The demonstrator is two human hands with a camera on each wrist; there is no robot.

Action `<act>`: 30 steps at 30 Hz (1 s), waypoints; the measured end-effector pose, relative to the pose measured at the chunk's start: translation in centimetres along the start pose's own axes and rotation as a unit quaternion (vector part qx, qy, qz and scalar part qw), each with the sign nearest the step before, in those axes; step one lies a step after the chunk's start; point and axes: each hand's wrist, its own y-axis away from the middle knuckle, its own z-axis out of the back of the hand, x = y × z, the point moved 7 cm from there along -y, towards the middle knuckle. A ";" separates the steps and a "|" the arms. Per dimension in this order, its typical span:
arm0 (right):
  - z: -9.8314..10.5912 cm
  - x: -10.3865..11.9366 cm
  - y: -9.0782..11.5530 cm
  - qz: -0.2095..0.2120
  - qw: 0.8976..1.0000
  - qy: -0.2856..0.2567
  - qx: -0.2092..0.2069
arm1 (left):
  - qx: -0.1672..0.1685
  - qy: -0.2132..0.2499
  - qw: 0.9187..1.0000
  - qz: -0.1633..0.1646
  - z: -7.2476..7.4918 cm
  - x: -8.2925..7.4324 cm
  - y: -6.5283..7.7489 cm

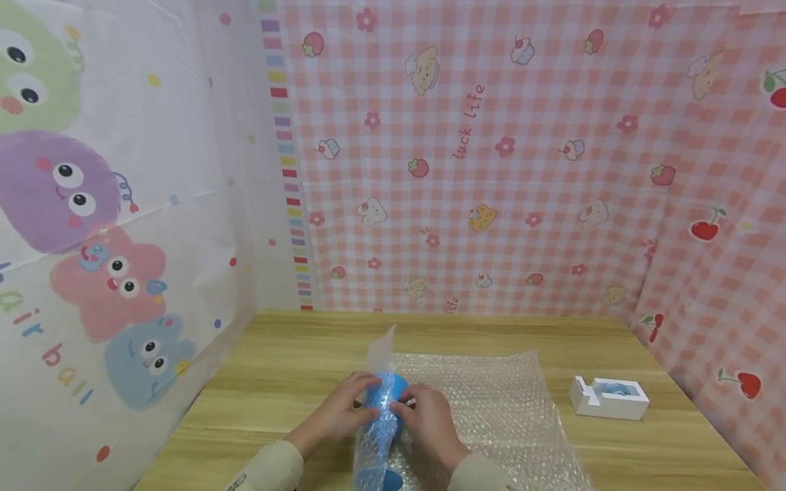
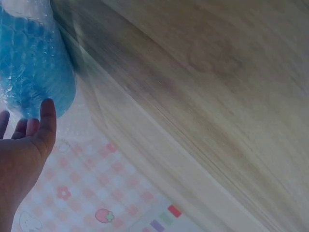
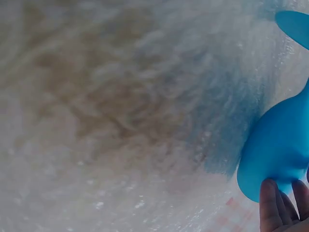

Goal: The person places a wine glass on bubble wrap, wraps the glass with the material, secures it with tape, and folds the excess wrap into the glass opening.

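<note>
a: which step seems to be in hand?

b: wrapping, it is judged. the blue object [image 3: 275, 145] is laid lengthwise, near to far, at the left part of the bubble wrap [image 1: 497, 409], and a flap of the sheet is folded over its top and left side. the rest of the sheet is spread to the right on the table [image 1: 295, 361].

a: and how is it gripped?

b: narrowly, from both sides. the far, thicker end is held through the film by the left hand [image 1: 340, 407], on the left. it is pinched on the right by the right hand [image 1: 430, 417], with fingertips set against bare blue surface. how firmly it is squeezed cannot be told.

a: what is called for next?

b: probably a roll to the right, with the flap kept snug. the near end should be watched, since a fin-like piece [image 1: 393, 480] is left uncovered there.

a: is the white tape dispenser [image 1: 604, 404] needed?

b: only once the sheet has been wound up, most likely. it is left untouched at the right, well apart from both hands.
</note>
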 end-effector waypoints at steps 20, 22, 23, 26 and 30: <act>0.2 0.3 1.3 0.113 0.990 0.084 -0.023 | -0.002 -0.041 0.999 -0.023 -0.6 -0.6 -0.6; 0.3 0.3 1.3 0.116 0.990 0.081 -0.022 | -0.007 -0.019 0.999 -0.027 -0.5 -0.5 -0.5; 0.4 0.3 1.3 0.114 0.990 0.079 -0.019 | -0.008 -0.011 0.999 -0.029 -0.5 -0.5 -0.5; 0.6 0.3 1.2 0.104 0.992 0.074 -0.007 | -0.013 -0.016 0.999 -0.036 -0.4 -0.6 -0.6; 0.8 0.2 1.1 0.109 0.991 0.077 -0.007 | -0.014 -0.075 0.996 -0.044 -0.4 -0.8 -0.8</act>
